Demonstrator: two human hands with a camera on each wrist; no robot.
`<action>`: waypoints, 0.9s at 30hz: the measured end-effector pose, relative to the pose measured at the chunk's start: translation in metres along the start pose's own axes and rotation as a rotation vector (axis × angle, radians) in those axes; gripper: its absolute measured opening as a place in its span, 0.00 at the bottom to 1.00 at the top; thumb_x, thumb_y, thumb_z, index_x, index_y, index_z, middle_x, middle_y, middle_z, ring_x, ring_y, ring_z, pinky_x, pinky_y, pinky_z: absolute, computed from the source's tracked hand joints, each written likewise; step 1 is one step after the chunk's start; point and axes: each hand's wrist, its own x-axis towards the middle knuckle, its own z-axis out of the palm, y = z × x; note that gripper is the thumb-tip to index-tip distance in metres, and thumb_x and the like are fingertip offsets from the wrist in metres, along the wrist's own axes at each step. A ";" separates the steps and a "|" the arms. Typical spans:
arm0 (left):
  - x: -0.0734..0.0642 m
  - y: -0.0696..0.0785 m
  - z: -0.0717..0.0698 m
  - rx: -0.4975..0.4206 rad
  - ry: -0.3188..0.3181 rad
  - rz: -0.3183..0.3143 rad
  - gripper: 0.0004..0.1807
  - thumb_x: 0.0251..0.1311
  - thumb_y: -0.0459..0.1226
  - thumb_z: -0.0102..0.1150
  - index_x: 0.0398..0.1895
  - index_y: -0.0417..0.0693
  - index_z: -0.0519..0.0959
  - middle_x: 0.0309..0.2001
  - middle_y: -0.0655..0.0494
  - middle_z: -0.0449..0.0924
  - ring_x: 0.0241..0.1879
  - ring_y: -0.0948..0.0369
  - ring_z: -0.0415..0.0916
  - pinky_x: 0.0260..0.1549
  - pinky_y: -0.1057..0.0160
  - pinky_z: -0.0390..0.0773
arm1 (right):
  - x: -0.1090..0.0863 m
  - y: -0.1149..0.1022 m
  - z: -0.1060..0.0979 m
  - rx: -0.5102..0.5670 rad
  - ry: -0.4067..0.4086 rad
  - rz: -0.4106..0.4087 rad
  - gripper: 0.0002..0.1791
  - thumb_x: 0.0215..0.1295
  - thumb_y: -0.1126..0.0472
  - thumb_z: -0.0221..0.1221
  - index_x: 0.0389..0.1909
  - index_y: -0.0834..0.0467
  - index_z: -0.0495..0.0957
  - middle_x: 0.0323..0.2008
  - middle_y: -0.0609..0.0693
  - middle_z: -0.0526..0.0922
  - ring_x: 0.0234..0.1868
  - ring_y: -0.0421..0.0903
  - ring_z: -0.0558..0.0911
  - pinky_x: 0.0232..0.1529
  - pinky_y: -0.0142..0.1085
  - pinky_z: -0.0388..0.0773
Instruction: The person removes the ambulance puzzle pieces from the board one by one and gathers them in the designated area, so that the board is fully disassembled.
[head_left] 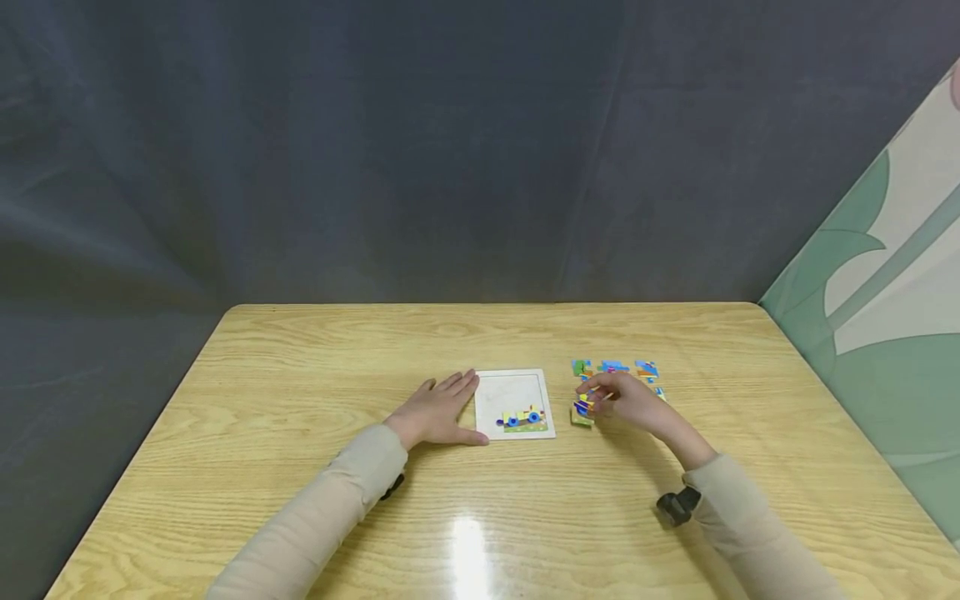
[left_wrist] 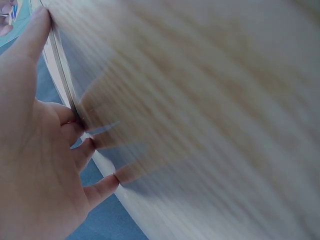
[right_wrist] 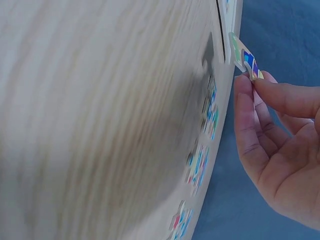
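A white puzzle tray (head_left: pixel 504 392) lies at the middle of the table, with joined puzzle pieces (head_left: pixel 525 425) showing a yellow vehicle with blue wheels in its lower right corner. My left hand (head_left: pixel 442 412) lies spread at the tray's left side, fingertips and thumb right at its edge. To the tray's right, my right hand (head_left: pixel 626 402) pinches a puzzle piece (right_wrist: pixel 243 56) between thumb and fingers. That piece is green at one end with blue and yellow parts, and it is raised off the table in the right wrist view.
Several loose puzzle pieces (head_left: pixel 613 366) lie in rows beyond and around the right hand, partly hidden by it. The wooden table (head_left: pixel 337 350) ends at a dark curtain (head_left: pixel 450 167) behind. A patterned green and white panel (head_left: pixel 900 333) stands along the right.
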 end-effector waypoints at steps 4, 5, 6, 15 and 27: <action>-0.001 0.001 -0.001 -0.007 0.001 0.001 0.55 0.56 0.69 0.47 0.77 0.53 0.38 0.78 0.61 0.33 0.78 0.59 0.35 0.74 0.45 0.43 | -0.005 0.005 -0.004 -0.010 -0.011 0.017 0.16 0.60 0.80 0.48 0.49 0.75 0.75 0.34 0.59 0.77 0.35 0.41 0.75 0.35 0.32 0.80; -0.001 0.001 -0.001 -0.008 0.002 0.001 0.55 0.56 0.69 0.47 0.77 0.53 0.38 0.78 0.61 0.33 0.78 0.59 0.35 0.74 0.45 0.43 | -0.006 0.006 -0.004 -0.011 -0.012 0.025 0.16 0.61 0.80 0.49 0.49 0.75 0.75 0.34 0.59 0.77 0.35 0.41 0.75 0.35 0.31 0.79; -0.001 0.001 -0.001 -0.010 0.002 0.001 0.55 0.56 0.69 0.47 0.77 0.53 0.38 0.78 0.61 0.33 0.78 0.59 0.35 0.74 0.45 0.43 | -0.008 0.007 -0.005 -0.010 -0.012 0.031 0.15 0.62 0.79 0.49 0.49 0.75 0.75 0.35 0.59 0.77 0.36 0.41 0.76 0.35 0.31 0.79; 0.000 0.000 0.000 -0.006 0.008 0.003 0.55 0.56 0.70 0.47 0.77 0.53 0.38 0.78 0.60 0.34 0.78 0.59 0.35 0.74 0.45 0.43 | -0.012 0.014 -0.009 0.056 -0.055 0.058 0.15 0.64 0.76 0.51 0.51 0.77 0.73 0.33 0.55 0.78 0.36 0.41 0.81 0.43 0.34 0.83; -0.002 0.001 -0.002 -0.031 0.004 0.010 0.54 0.57 0.67 0.49 0.77 0.51 0.39 0.78 0.59 0.35 0.78 0.59 0.36 0.74 0.45 0.43 | -0.012 0.022 -0.008 0.040 -0.084 0.081 0.15 0.64 0.76 0.51 0.51 0.76 0.74 0.40 0.62 0.78 0.37 0.37 0.75 0.38 0.27 0.80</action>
